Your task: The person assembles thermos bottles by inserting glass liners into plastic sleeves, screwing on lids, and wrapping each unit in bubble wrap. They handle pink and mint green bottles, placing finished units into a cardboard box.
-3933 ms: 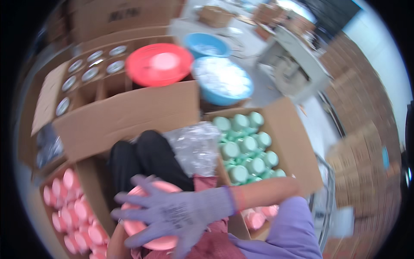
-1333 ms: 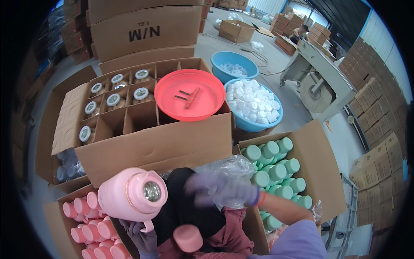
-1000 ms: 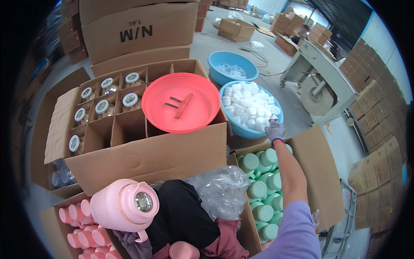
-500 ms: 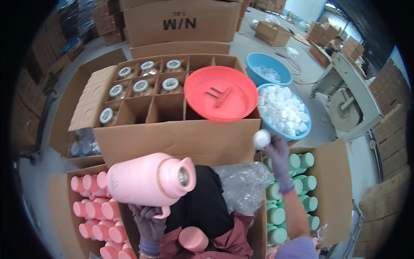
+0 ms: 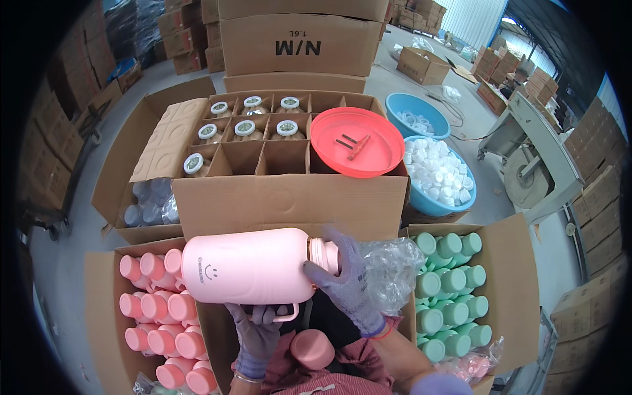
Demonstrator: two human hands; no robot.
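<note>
A large pink vacuum jug (image 5: pixel 247 266) lies on its side across the middle, its mouth turned right. My left hand (image 5: pixel 257 332) is closed beneath it, fingers hooked at the looped handle. At the mouth, my right hand (image 5: pixel 345 280) wraps its thumb and fingers around the neck, the upper fingers blurred. Its palm covers the mouth, so the white stopper it carried a moment ago is hidden there. Both hands wear grey-purple gloves. On my lap rests a loose pink lid (image 5: pixel 312 349).
Pink-lidded jugs (image 5: pixel 158 306) fill a carton at left, green-lidded ones (image 5: pixel 453 280) a carton at right. Ahead, a divided carton (image 5: pixel 289 204) holds several capped jugs, with a red basin (image 5: pixel 329 158) of small tools on it. White stoppers (image 5: pixel 438 171) fill a blue tub. Clear plastic bags (image 5: pixel 392 276) lie beside my right hand.
My right hand has come from near the blue tub, with a white stopper in it, down and left to the jug's mouth. The jug's mouth has swung away from me toward the right.
</note>
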